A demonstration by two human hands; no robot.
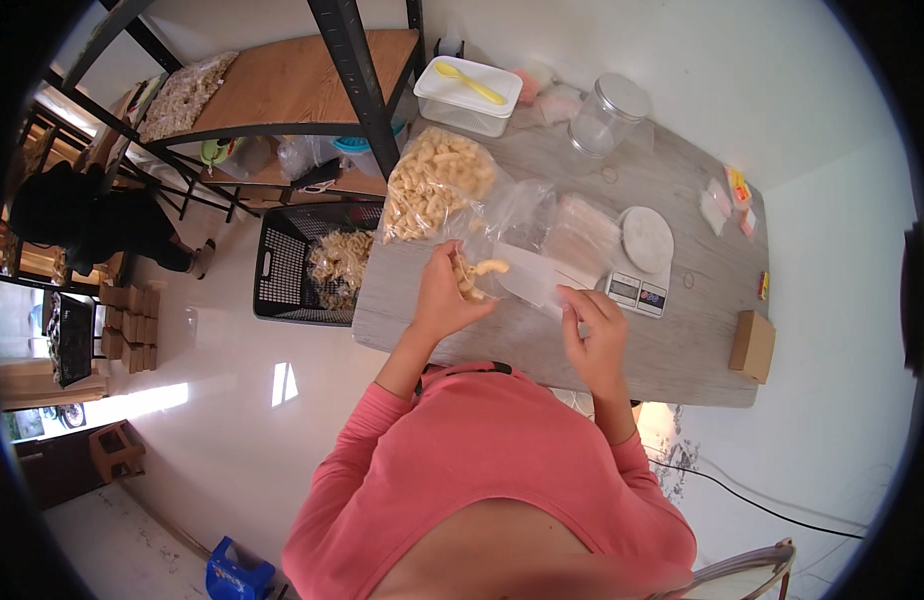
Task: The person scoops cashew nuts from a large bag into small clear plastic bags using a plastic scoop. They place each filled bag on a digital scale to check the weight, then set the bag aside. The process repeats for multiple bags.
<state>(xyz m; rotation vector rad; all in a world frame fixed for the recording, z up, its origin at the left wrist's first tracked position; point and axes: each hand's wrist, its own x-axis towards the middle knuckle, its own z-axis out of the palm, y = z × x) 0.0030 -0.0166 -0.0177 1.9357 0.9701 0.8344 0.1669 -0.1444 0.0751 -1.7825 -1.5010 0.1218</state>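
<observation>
Curved macaroni-shaped snack pieces (492, 266) rest in the grip of my left hand (448, 296), near the table's front left edge. My right hand (598, 330) pinches the edge of a small clear plastic bag (533, 279), which stretches towards my left hand. Whether the left fingers also touch this bag, I cannot tell. Behind my left hand stands a large clear bag of the same snacks (435, 184). A stack of flat clear bags (580, 234) lies beyond the small bag. Just right of it is a white digital kitchen scale (642, 262) with a round platform.
At the back are a lidded plastic box (465, 101) with a yellow spoon (469, 82) and a clear jar (608, 116). A small cardboard box (752, 347) stands at the table's right edge. Left are a black crate (282, 274), a metal-framed shelf (297, 82) and another person (94, 217).
</observation>
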